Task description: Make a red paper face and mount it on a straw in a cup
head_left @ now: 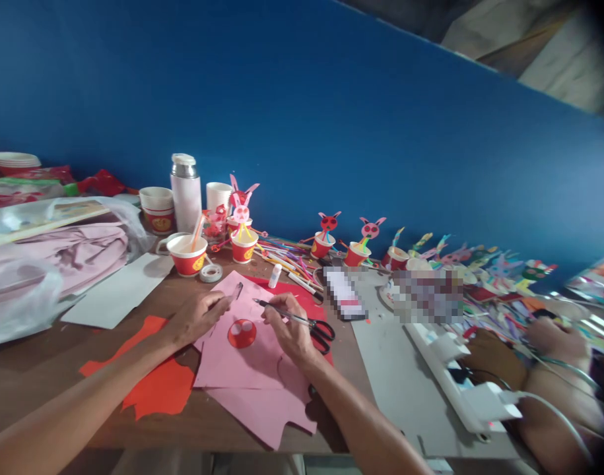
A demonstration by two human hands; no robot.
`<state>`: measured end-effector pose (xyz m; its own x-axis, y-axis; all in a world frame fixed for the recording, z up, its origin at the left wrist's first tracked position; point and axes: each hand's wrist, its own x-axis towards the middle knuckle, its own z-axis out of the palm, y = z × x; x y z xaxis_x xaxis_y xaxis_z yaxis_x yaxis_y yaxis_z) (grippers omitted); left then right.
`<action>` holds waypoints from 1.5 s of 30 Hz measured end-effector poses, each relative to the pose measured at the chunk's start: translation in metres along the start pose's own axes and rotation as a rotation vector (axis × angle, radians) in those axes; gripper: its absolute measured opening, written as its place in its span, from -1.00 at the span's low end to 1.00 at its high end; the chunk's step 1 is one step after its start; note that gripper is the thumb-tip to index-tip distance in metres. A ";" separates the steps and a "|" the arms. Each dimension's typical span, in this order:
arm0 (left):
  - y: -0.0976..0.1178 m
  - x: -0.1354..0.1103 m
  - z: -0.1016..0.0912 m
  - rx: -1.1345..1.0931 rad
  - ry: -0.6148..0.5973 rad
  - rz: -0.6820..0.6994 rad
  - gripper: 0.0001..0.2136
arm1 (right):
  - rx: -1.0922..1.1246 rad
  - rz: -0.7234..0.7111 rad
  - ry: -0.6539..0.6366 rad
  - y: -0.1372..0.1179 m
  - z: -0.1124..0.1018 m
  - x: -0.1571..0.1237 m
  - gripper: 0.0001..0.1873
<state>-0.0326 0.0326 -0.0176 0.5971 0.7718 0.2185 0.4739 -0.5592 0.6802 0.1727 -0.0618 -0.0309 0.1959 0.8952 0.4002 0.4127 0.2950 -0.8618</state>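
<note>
My right hand (290, 330) grips a pen (269, 306), its tip pointing left above pink paper (222, 359). Between the fingers of my left hand (202, 315) is a pen cap (239, 290), apart from the pen. On the pink sheet below lies a red round cutout (241, 334) with two small pink circles on it. Black-handled scissors (323, 333) rest just right of my right hand, partly hidden by it. Orange paper scraps (158, 382) lie under my left forearm, and red paper (306, 297) shows beneath the pink sheets.
Behind are a glue stick (275, 276), a tape roll (211, 272), paper cups (187, 257), a white bottle (185, 191) and paper-figure cups (327, 244). A phone (345, 293) and power strip (447, 379) lie right, near another person's hand (554, 336). Plastic bags (29, 290) lie left.
</note>
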 end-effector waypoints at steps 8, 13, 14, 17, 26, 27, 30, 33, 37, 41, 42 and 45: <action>0.006 0.008 -0.007 0.120 -0.189 0.199 -0.66 | 0.083 0.068 0.029 0.005 -0.002 0.004 -0.81; 0.003 0.001 -0.010 0.089 -0.167 0.376 -0.72 | 0.074 0.121 0.049 -0.001 -0.003 0.003 -0.80; 0.002 -0.001 -0.010 0.070 -0.156 0.413 -0.74 | 0.077 0.135 0.037 -0.004 -0.003 0.002 -0.80; -0.002 -0.006 -0.010 0.048 -0.181 0.494 -0.76 | 0.070 0.195 0.001 -0.010 -0.003 0.001 -0.86; -0.014 -0.014 -0.008 0.192 -0.252 0.628 -0.60 | -0.028 0.301 -0.117 0.005 -0.003 -0.008 -0.87; -0.015 -0.015 -0.008 0.198 -0.259 0.634 -0.59 | -0.029 0.299 -0.137 0.007 -0.003 -0.009 -0.87; -0.017 -0.019 -0.008 0.179 -0.281 0.637 -0.55 | -0.058 0.284 -0.191 0.007 -0.003 -0.010 -0.84; -0.018 -0.021 -0.006 0.133 -0.287 0.611 -0.54 | -0.107 0.252 -0.188 0.002 -0.003 -0.010 -0.87; -0.021 -0.022 -0.004 0.114 -0.295 0.576 -0.52 | -0.179 0.249 -0.140 -0.001 -0.003 -0.010 -0.87; -0.022 -0.022 -0.001 0.084 -0.281 0.559 -0.54 | -0.194 0.277 -0.152 -0.001 -0.002 -0.008 -0.84; -0.021 -0.022 -0.001 0.077 -0.273 0.551 -0.55 | -0.188 0.285 -0.158 -0.001 -0.002 -0.008 -0.83; -0.018 -0.021 -0.002 0.068 -0.269 0.534 -0.59 | -0.182 0.305 -0.171 0.000 -0.002 -0.007 -0.83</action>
<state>-0.0551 0.0275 -0.0330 0.9027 0.2801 0.3265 0.0982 -0.8732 0.4774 0.1732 -0.0685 -0.0326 0.1896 0.9798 0.0636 0.5127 -0.0435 -0.8575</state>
